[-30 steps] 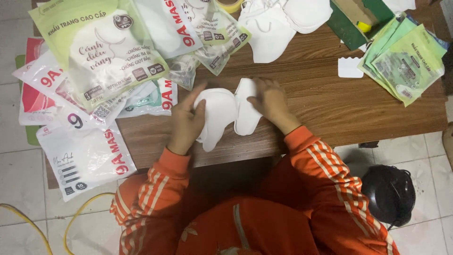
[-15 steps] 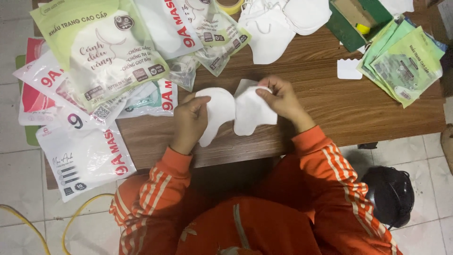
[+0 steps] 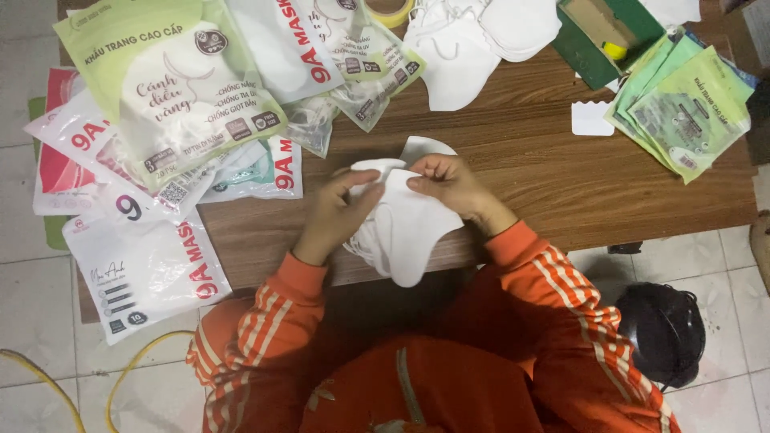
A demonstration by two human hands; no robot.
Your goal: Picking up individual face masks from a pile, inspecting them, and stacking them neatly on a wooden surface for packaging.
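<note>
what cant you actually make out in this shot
Head view only:
- White masks: how many in the stack; left hand and right hand cover the top.
- Tape roll: cut off by the top edge.
- Green box: contents partly cut off by the top edge.
- Dark round object on the floor: too dim to identify.

Place: small home packing workshop.
Bench: plain wooden table (image 3: 529, 172) over a tiled floor (image 3: 32, 321).
Stock: printed bags (image 3: 168, 104) piled upper left, green packets (image 3: 690, 112) upper right, loose white masks (image 3: 473, 40) top centre.
Supplies: tape roll (image 3: 391, 11) at top edge.
</note>
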